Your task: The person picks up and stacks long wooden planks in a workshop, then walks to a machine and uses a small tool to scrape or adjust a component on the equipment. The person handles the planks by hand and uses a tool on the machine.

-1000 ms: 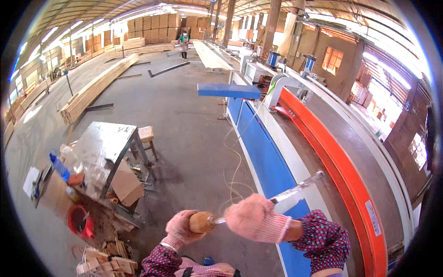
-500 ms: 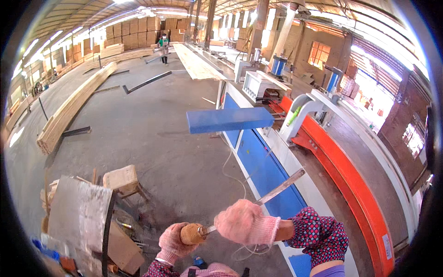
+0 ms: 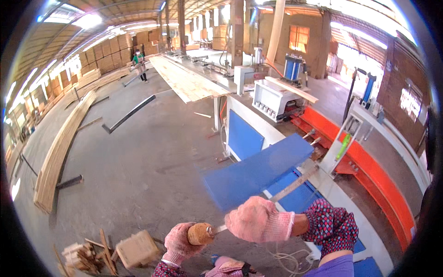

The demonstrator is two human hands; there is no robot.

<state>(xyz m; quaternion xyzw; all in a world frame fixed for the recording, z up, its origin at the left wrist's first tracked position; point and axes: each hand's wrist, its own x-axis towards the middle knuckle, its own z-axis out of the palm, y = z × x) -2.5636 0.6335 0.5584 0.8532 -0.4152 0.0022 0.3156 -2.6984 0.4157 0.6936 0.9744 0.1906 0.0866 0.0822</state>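
Since the earlier frame the view has swung up the hall while both gloved hands stay clenched on the file [image 3: 295, 183]: left hand [image 3: 181, 241] grasping its wooden handle [image 3: 200, 234] at lower centre, right hand [image 3: 258, 220] gripping the blade, which runs up-right.

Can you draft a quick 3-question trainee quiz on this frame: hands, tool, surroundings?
1. True or false: both hands wear pink knit gloves.
2. What does the left hand grip? A) wooden handle B) blue panel C) cable
3. Which hand grasps the metal file along its shaft?

Key:
1. True
2. A, the wooden handle
3. The right hand
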